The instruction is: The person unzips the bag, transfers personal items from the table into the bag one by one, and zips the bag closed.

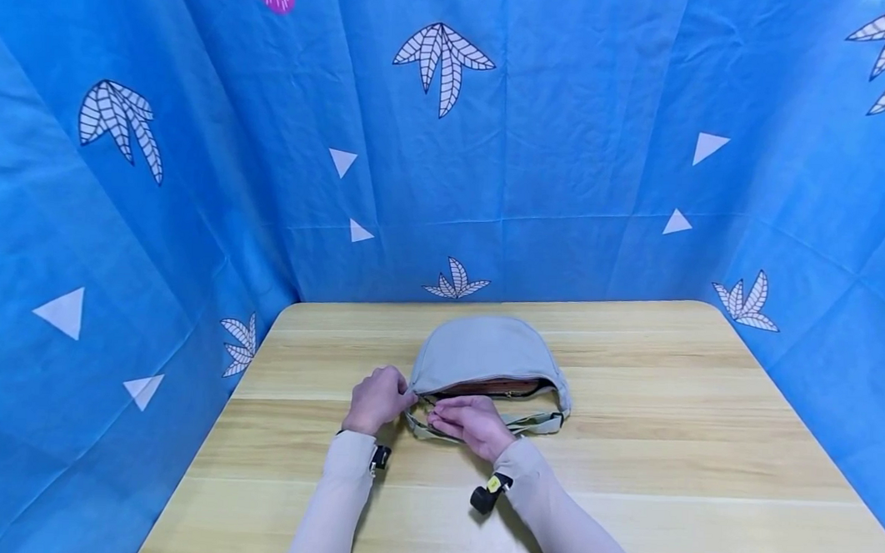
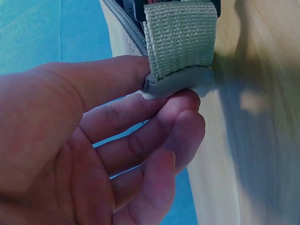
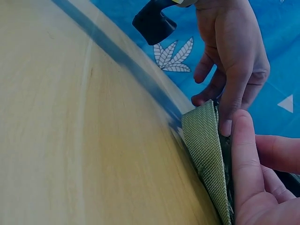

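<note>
A pale grey half-moon bag (image 1: 485,347) lies on the table with its zipped mouth gaping toward me. My left hand (image 1: 378,399) pinches the bag's left end, where a light green webbing strap (image 2: 180,40) is sewn on; thumb and fingertips meet at that grey end tab (image 2: 180,80). At the left part of the mouth is my right hand (image 1: 474,425), its fingers pointing left, close to my left hand. In the right wrist view, the right hand (image 3: 262,173) is beside the folded strap (image 3: 204,136); whether its fingertips pinch anything is hidden.
The strap loops along the bag's near side, with a dark buckle (image 1: 558,418) at its right. A brown lining (image 1: 493,387) shows inside the mouth. Wood-grain table (image 1: 673,456) surrounds the bag, and blue patterned cloth (image 1: 571,108) hangs behind and at both sides.
</note>
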{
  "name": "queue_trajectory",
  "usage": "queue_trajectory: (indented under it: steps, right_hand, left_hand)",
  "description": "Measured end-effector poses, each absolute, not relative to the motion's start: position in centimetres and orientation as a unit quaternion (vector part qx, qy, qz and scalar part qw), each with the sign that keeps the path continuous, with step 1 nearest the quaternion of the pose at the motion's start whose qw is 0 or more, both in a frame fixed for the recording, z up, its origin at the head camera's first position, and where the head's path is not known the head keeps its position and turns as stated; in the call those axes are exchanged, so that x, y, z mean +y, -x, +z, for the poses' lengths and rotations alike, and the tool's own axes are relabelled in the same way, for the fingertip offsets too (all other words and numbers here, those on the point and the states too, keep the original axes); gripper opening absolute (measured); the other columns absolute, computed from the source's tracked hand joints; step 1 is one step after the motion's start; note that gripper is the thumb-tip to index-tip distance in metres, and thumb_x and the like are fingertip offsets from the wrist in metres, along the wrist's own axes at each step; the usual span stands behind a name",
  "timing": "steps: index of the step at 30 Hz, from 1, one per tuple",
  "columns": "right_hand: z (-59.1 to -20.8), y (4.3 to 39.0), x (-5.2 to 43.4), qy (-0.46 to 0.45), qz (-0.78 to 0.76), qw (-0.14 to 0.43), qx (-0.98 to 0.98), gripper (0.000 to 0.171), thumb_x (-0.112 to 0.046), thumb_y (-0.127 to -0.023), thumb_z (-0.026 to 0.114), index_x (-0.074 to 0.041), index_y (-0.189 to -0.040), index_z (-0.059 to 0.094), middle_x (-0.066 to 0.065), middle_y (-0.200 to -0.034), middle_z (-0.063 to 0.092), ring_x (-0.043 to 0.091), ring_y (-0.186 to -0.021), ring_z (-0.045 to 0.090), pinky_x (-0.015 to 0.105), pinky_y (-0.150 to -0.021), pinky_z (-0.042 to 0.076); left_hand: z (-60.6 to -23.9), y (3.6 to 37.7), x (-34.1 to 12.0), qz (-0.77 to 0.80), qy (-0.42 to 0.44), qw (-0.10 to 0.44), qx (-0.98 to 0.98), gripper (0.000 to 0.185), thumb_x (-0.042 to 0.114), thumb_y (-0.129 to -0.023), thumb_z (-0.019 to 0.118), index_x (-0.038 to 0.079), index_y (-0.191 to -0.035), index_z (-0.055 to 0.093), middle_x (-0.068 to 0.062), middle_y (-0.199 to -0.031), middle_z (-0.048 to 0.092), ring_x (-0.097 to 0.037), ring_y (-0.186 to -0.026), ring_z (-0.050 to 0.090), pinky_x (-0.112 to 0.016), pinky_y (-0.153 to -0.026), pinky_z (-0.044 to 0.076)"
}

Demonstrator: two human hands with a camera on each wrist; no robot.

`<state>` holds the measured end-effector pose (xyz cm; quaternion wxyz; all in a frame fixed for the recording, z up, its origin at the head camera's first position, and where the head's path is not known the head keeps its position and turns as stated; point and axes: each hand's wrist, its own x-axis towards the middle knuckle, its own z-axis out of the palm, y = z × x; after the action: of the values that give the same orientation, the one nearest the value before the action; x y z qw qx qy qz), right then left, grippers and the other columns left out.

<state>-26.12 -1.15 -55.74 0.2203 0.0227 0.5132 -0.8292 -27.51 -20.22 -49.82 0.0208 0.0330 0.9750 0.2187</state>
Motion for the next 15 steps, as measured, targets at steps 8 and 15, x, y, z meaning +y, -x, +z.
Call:
queue_trajectory:
  steps: [8, 15]
  right_hand:
    - [-55.63, 26.11, -0.95, -0.02, -0.825, 0.22, 0.52, 0.037, 0.013, -0.093, 0.061, 0.025, -0.128, 0.054, 0.021, -0.1, 0.078, 0.019, -0.087, 0.078, 0.028, -0.086, 0.062]
    - [-55.61, 26.31, -0.96, -0.032, -0.823, 0.218, 0.524, 0.033, 0.013, -0.093, 0.061, 0.021, -0.125, 0.058, 0.021, -0.1, 0.078, 0.019, -0.086, 0.077, 0.027, -0.086, 0.062]
  left_hand:
    - [-50.01, 27.6, -20.25, 0.215, -0.033, 0.019, 0.976, 0.037, 0.027, -0.09, 0.079, 0.017, -0.059, 0.062, 0.003, -0.059, 0.056, -0.016, -0.055, 0.053, -0.033, -0.052, 0.037]
    - [-50.14, 27.6, -20.16, 0.212, -0.033, 0.018, 0.977, 0.038, 0.027, -0.09, 0.079, 0.017, -0.059, 0.06, 0.004, -0.059, 0.055, -0.016, -0.055, 0.053, -0.034, -0.054, 0.037]
